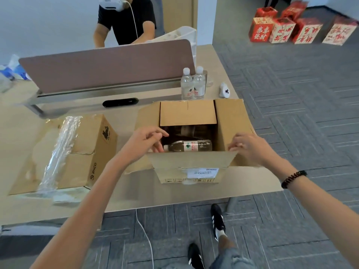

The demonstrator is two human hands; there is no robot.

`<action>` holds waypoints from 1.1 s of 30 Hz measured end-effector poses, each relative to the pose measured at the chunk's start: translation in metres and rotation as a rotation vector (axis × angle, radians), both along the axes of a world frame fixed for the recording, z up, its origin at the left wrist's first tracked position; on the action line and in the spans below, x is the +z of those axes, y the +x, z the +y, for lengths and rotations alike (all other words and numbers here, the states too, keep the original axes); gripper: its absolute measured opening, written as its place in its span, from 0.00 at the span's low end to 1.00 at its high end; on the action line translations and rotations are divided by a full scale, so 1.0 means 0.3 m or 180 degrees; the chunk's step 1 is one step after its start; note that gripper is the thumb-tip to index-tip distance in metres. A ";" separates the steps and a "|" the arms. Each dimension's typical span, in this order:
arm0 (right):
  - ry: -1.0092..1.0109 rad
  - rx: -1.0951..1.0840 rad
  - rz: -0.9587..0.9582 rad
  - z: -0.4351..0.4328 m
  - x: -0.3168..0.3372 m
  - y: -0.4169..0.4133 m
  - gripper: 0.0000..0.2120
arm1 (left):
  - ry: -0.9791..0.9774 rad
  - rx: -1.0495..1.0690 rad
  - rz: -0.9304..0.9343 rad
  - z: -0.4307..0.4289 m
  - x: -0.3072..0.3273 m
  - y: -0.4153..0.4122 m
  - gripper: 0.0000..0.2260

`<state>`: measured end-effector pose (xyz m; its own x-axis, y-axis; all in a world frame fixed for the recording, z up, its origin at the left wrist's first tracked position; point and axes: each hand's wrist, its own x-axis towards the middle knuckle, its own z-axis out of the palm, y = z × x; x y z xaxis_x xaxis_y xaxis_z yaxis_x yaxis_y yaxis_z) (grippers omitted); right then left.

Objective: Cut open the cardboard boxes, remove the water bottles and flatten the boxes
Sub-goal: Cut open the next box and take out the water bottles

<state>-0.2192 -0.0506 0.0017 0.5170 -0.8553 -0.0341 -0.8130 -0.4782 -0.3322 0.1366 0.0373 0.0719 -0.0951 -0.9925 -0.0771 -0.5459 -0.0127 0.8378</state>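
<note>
Across the desk (126,191), a person (126,22) in a black shirt sits behind the brown divider panel (104,65), white headset (110,2) on, its cable (134,20) hanging down the chest. A white controller (225,90) lies near the desk's far right edge, and a black oblong bar (120,102) sits just in front of the panel's base. Far left, blurred, maybe a blue tissue pack (11,70). On the grey carpet (291,94), red printed boxes (283,30) cluster by the wall. Nearer, two black striped shoes (218,220).

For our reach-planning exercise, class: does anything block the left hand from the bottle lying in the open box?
Nothing visible does. The flaps stand open, and the left hand is by the bottle, at its cap.
</note>
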 end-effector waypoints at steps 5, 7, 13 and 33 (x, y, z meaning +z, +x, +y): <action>0.0533 0.0281 -0.0250 0.039 -0.003 0.090 0.18 | 0.0630 -0.0500 -0.0173 0.040 -0.062 -0.019 0.10; 0.0494 0.0493 0.0095 0.059 -0.005 0.125 0.26 | 0.0684 -0.0686 -0.0505 0.049 -0.113 -0.026 0.13; 0.0424 0.0686 0.0596 0.074 -0.043 0.146 0.38 | 0.0809 -0.0736 -0.0955 0.091 -0.236 -0.074 0.19; -0.0741 0.1183 0.1369 0.191 -0.133 0.238 0.19 | -0.1446 -0.1164 -0.3055 0.088 -0.431 -0.111 0.10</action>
<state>-0.1478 0.0066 -0.0382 0.7634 -0.6306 -0.1398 -0.6160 -0.7759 0.1360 0.1032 0.0638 -0.0573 -0.4823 -0.8717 0.0869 -0.8760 0.4802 -0.0455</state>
